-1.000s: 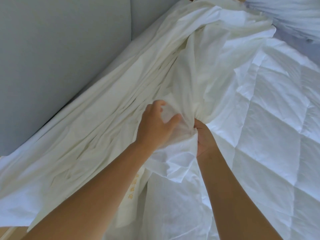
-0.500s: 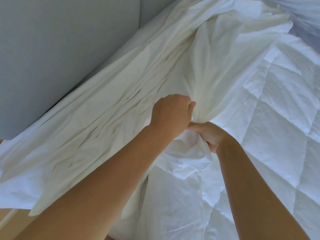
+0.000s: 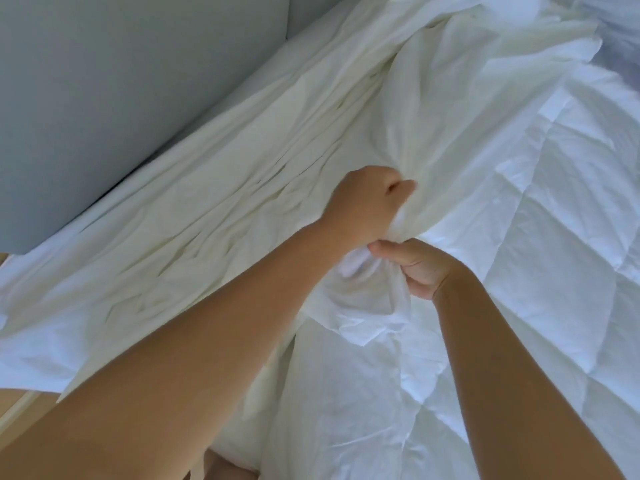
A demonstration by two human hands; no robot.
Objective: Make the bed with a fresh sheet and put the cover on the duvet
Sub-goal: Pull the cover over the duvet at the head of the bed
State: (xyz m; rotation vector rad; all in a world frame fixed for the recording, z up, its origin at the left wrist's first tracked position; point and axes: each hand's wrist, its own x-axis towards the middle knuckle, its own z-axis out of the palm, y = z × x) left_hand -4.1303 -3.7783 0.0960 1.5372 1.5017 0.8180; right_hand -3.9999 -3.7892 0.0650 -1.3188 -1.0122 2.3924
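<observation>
Head view is showing the left grip [image 3: 363, 206] clenching a gathered bunch of the cream cover [image 3: 242, 188]. The right grip [image 3: 415, 268], touching it from just below, is pinching the same bunch between thumb and curled fingers. Whether a corner of the duvet [image 3: 519, 237] is sitting inside that bunch is hidden by the cloth. If it is, a loosening fist is risking the corner slipping back out, leaving the filling bunching in the middle. The cover is lying in long creases on the bed along the grey wall [image 3: 121, 81], and the quilted duvet is spreading beside it to the right. A hard tug is likely twisting those creases tighter. The cover's near-left edge is hanging over the bed edge, so pulling may be dragging it towards the wooden floor [image 3: 20, 407].
</observation>
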